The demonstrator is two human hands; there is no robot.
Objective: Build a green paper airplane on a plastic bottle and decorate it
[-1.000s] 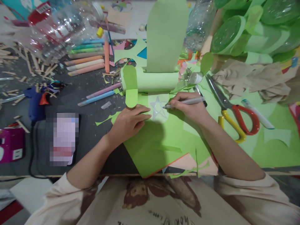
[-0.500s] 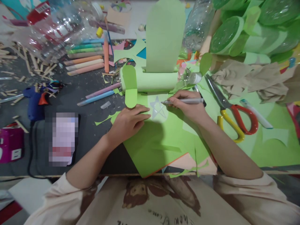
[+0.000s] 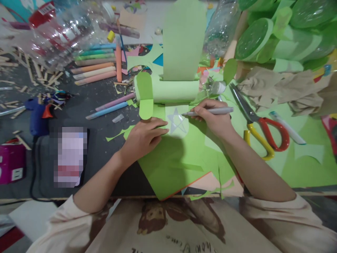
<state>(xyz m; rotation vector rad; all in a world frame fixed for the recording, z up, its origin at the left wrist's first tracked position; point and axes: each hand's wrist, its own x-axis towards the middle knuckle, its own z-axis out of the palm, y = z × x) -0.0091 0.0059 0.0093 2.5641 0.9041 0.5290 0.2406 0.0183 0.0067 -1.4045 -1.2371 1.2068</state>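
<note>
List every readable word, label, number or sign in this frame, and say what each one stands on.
Upside-down cursive line on the person's beige printed shirt: partly cut off at the bottom edge, not readable for sure.
White barcode sticker on the red bottle label: too small to read.
Pixelated rectangle on the dark table: blurred out.
Pale star drawn on the green paper sheet: a sign, no letters.

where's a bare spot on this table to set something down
Dark mat is bare between the blue stick and left hand. Green sheet is bare between the forearms. Crowded: top left, and around the scissors.
</note>
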